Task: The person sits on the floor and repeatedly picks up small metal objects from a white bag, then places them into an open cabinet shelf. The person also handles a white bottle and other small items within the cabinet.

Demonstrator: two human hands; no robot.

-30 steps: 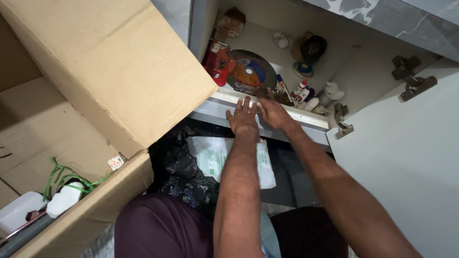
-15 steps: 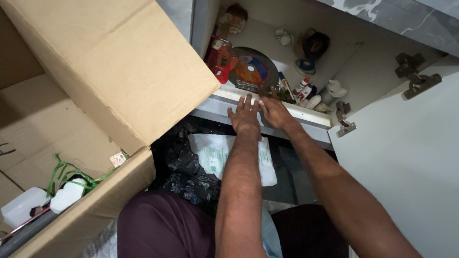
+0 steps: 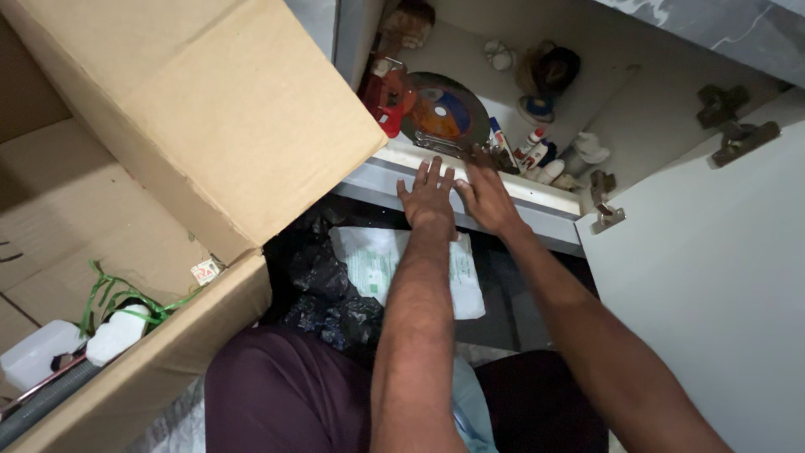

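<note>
My left hand [image 3: 428, 197] lies flat, fingers spread, on the front edge of the open cabinet's bottom shelf [image 3: 537, 204]. Beside it my right hand [image 3: 486, 195] reaches over the same edge, its fingertips at a small dark metal object just below a round cutting disc [image 3: 445, 115] with a coloured label. Neither hand holds anything I can see. A red tool [image 3: 384, 101] stands left of the disc. Small white tubes and bottles [image 3: 533, 154] lie right of it.
A large open cardboard box [image 3: 168, 117] fills the left, with a white plastic bottle [image 3: 115, 334] and green strapping [image 3: 113, 295] inside. A black plastic bag [image 3: 323, 289] and a white printed pouch [image 3: 381, 268] lie on the floor below. The open grey cabinet door [image 3: 713, 277] stands at right.
Both hands have slid slightly farther onto the shelf edge, the right fingertips nearer the disc. The view has shifted a little.
</note>
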